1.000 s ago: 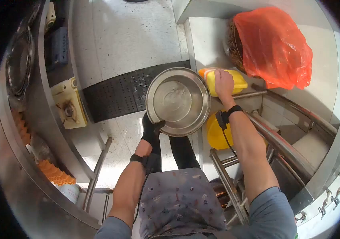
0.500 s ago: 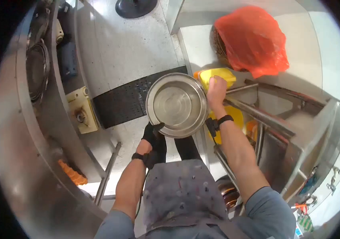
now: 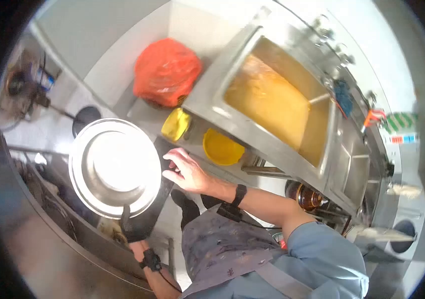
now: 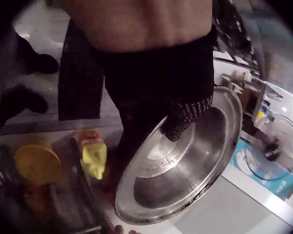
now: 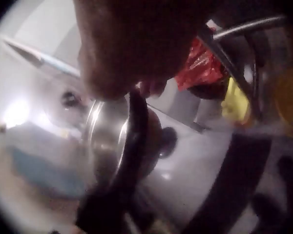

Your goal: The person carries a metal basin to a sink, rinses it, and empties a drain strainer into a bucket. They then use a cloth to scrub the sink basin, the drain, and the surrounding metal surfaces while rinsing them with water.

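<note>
A wide, shiny metal basin (image 3: 122,162) is held out to the left in the head view, its inside glaring white. My left hand (image 3: 135,226), in a black glove, grips its near rim; in the left wrist view the dotted thumb (image 4: 180,122) hooks over that rim and the basin tilts. My bare right hand (image 3: 187,172) hovers just right of the basin, fingers loosely bent and nothing in them. Beyond it lies a yellow item (image 3: 176,124), which shows an orange part in the left wrist view. A yellow bowl (image 3: 222,147) sits below the sink edge.
A steel sink (image 3: 217,110) with cloudy brownish-yellow liquid stands at the right. Behind are a red plastic bag (image 3: 167,70) and a dark round base (image 3: 86,119) on the floor. A steel counter (image 3: 28,214) curves along the left. A blue box (image 4: 266,170) shows in the left wrist view.
My right hand has come off the yellow item and drawn back. The head view has turned, bringing the sink into sight, and the basin has shifted left in it, still in my left hand.
</note>
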